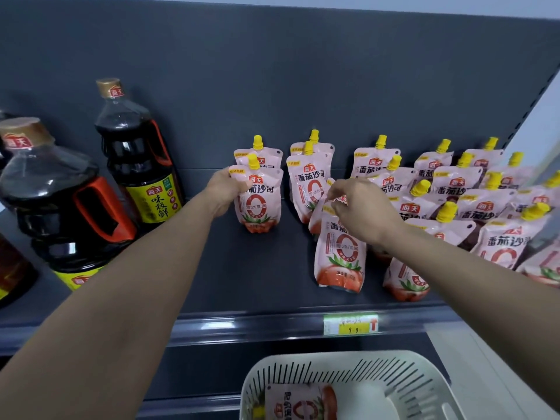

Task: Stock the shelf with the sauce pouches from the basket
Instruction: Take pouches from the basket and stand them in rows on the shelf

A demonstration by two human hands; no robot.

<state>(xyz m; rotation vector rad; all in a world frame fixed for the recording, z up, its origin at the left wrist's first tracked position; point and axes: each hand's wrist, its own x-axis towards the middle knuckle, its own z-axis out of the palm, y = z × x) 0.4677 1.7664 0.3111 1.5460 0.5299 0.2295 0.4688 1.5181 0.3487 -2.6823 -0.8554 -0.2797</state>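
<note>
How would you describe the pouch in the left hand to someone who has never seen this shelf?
On the dark shelf, look just right of the big soy sauce bottles. The leftmost column holds two pink pouches; it is the front one, held near its top by the left hand, with open shelf before it.

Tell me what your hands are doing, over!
Left hand gripping a pouch upright on the shelf. Right hand pinching another pouch's top. One pouch left in basket. Nothing blocking.

A shop: dark grey metal shelf (260, 268) edged with a green-and-yellow price tag (350, 324), rows of identical pink yellow-capped sauce pouches (315, 180), branded dark soy-sauce bottles (136, 153) alongside.
</note>
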